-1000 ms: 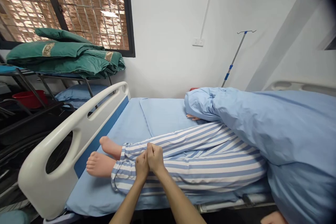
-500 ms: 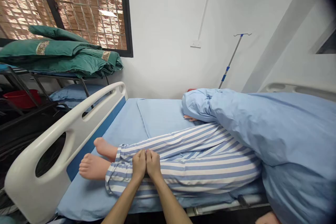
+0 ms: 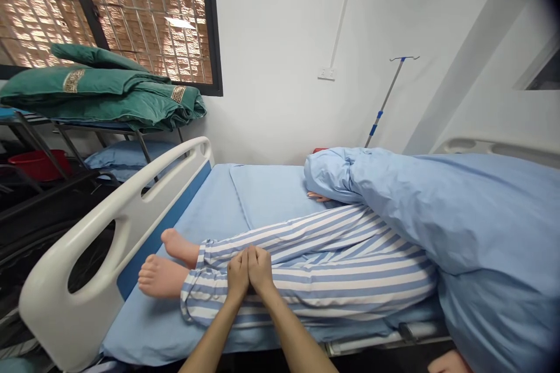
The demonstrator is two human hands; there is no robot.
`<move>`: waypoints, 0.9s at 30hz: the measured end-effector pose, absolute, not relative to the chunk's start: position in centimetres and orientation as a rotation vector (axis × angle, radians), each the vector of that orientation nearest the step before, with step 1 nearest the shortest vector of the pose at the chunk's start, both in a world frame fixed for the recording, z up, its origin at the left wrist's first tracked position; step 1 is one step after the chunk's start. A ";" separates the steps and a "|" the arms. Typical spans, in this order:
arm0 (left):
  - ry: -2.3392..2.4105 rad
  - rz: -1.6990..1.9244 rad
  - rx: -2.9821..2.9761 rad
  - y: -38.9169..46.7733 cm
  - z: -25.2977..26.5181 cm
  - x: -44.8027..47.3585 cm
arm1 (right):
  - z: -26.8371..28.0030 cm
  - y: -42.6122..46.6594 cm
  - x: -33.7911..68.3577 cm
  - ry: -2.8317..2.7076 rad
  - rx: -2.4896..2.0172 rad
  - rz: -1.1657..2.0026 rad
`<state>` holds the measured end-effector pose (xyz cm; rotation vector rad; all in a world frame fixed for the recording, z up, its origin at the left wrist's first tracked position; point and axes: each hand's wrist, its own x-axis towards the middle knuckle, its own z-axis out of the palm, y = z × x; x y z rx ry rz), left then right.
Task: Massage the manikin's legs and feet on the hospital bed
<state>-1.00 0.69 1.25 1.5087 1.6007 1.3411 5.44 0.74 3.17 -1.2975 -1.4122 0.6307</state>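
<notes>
A figure in blue-and-white striped trousers [image 3: 350, 280] lies on the bed, its bare feet [image 3: 164, 277] toward the left end. My left hand [image 3: 237, 274] and my right hand [image 3: 260, 268] rest side by side on the lower part of the nearer leg, thumbs together. Both are closed, with knuckles up and fingers curled down against the striped cloth; the fingertips are hidden. A light blue quilt [image 3: 437, 204] is folded back over the upper body. Part of the figure's far hand [image 3: 318, 197] shows beneath its edge.
At the left rises a white bed-end panel [image 3: 56, 297]. Green folded bedding [image 3: 109, 93] lies on a rack beyond it, near a red basin [image 3: 41, 164]. An IV pole [image 3: 380, 113] stands by the wall. A partly visible hand [image 3: 450, 362] hangs at the lower right.
The whole view has shifted slightly, so the bed end, feet and hands sit a little farther right. My hands keep the same closed pose on the leg.
</notes>
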 end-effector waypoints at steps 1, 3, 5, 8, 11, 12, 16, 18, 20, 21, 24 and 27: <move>1.580 1.343 1.505 0.7 1.4 -1.0 | 3.5 0.7 5.6 -1.431 -1.289 0.609; 1.567 1.348 1.487 0.6 1.5 -1.0 | 3.8 0.6 5.8 -1.457 -1.273 0.584; 1.578 1.364 1.452 0.5 1.4 -0.9 | 3.4 0.5 6.0 -1.479 -1.283 0.577; 1.545 1.401 1.400 0.6 1.1 -0.9 | 2.2 0.3 5.9 -1.521 -1.334 0.541; 1.523 1.415 1.328 0.9 1.4 -0.8 | 1.4 0.3 5.9 -1.541 -1.374 0.518; 1.532 1.423 1.299 1.1 1.8 -0.8 | 1.4 0.4 6.0 -1.547 -1.375 0.521; 1.516 1.474 1.271 1.2 4.0 -0.2 | 1.6 0.6 6.3 -1.515 -1.347 0.543; 1.498 1.488 1.288 1.0 4.5 0.1 | 1.5 0.6 6.4 -1.473 -1.340 0.556; 1.536 1.457 1.327 0.7 4.1 0.3 | 1.4 0.5 6.4 -1.439 -1.330 0.576; 1.567 1.425 1.371 0.6 3.6 0.3 | 1.3 0.5 6.3 -1.425 -1.322 0.589; 1.662 1.325 1.518 0.4 2.1 0.3 | 1.4 0.5 6.3 -1.396 -1.301 0.636; 1.667 1.321 1.549 0.5 1.4 0.0 | 2.3 0.7 6.7 -1.399 -1.304 0.678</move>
